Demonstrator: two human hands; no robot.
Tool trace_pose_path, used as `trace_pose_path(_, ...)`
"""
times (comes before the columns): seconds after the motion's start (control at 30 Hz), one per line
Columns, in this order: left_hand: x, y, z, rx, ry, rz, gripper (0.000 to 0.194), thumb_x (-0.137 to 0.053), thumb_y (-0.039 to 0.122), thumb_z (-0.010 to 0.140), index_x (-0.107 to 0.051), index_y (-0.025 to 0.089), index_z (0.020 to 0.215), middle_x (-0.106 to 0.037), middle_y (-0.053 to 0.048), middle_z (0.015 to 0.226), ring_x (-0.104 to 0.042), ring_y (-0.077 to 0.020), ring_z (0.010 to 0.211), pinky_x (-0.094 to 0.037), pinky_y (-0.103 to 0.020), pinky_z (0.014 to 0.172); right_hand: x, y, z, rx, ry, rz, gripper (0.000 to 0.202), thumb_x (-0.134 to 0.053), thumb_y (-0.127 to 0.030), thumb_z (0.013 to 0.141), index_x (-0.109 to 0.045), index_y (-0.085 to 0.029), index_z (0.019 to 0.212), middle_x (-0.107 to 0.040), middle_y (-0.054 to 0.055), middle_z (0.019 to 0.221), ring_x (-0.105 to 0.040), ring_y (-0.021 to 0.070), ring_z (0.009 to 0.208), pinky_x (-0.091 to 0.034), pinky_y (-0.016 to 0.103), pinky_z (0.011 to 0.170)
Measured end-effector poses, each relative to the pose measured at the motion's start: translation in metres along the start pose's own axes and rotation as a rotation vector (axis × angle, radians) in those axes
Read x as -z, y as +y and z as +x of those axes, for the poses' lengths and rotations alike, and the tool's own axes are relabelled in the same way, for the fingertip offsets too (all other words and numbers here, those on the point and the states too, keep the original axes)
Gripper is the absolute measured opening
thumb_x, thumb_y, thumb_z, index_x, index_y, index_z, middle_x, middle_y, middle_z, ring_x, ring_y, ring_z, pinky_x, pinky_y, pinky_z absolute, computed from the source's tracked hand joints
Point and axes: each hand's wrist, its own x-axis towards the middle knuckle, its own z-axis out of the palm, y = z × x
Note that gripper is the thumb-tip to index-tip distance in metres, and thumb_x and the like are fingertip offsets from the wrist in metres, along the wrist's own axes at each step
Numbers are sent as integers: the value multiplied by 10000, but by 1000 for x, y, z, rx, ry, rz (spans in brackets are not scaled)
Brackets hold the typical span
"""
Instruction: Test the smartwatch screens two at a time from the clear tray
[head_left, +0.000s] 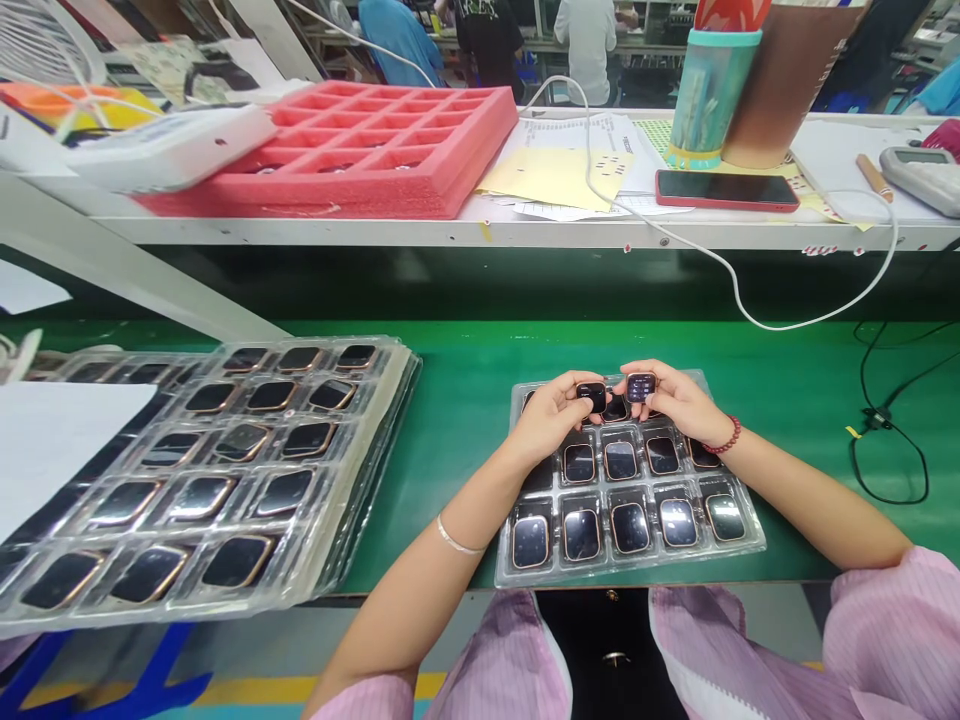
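My left hand grips a smartwatch case with a dark screen, thumb across its front. In my right hand is another smartwatch case, its screen lit with small icons. The two watch cases are held close together, side by side, above the far part of a clear plastic tray. Rows of watch cases with dark glass faces and gold-coloured rims, such as one watch case, sit in the tray's pockets. Both hands and wrists cover part of the far rows.
A stack of clear trays full of watch cases stands left on the green mat. Above, a shelf holds a pink foam tray, papers and a phone. A white cable hangs off its edge; black cables lie right.
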Motion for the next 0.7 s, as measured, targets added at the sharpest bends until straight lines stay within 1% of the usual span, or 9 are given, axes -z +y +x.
trace_pose_path(0.1,0,-1,0,-14,7,-4,364,-702,361,824,-661,140,1112,-760,-103,980,-693,-155,688,-454,-222,547,0,1,0,-26,16,23,367,-599,-136,875,-612,-213,1233,-741,65,1125,-699,132,735,-600,273,655)
trace_pose_path(0.2,2,-4,1,-24,39,-23,390,-692,444,850,-680,145,1100,-762,-107,969,-689,-151,668,-454,-224,543,1,1,0,-60,41,93,344,-584,-230,923,-614,-207,1265,-737,85,1149,-709,150,761,-611,293,675)
trace_pose_path(0.3,3,-7,3,-36,82,-60,422,-652,466,880,-683,156,1165,-761,-110,1020,-694,-153,687,-462,-228,549,3,0,0,-65,92,189,440,-590,-318,949,-567,-226,1379,-696,105,1270,-719,178,871,-631,321,731)
trace_pose_path(0.4,5,-9,4,-38,85,-113,476,-626,439,903,-646,174,1298,-737,-128,1161,-715,-168,780,-495,-236,593,5,-1,1,-73,133,268,515,-655,-359,937,-543,-249,1428,-668,102,1325,-714,176,921,-639,321,779)
trace_pose_path(0.5,6,-10,4,-34,73,-147,520,-645,407,907,-608,199,1382,-696,-134,1271,-716,-167,848,-522,-240,651,6,-1,2,-88,151,298,535,-747,-390,895,-582,-257,1387,-687,82,1272,-712,154,878,-641,292,772)
trace_pose_path(0.57,6,-10,3,-34,64,-155,537,-666,406,901,-603,214,1399,-678,-133,1311,-715,-163,860,-527,-239,667,7,-1,1,-96,147,279,532,-791,-414,866,-616,-244,1338,-704,74,1216,-698,130,799,-641,273,736)
trace_pose_path(0.63,6,-11,3,-36,47,-156,547,-676,418,898,-602,225,1405,-675,-130,1320,-717,-169,868,-528,-240,668,8,-1,1,-104,138,248,540,-816,-441,841,-635,-228,1303,-715,76,1177,-667,108,716,-636,260,685)
trace_pose_path(0.7,6,-12,3,-43,31,-155,552,-678,428,899,-601,232,1410,-686,-126,1297,-720,-178,873,-529,-244,664,8,-1,1,-108,133,227,562,-825,-466,827,-638,-221,1297,-719,83,1170,-650,102,679,-634,262,657)
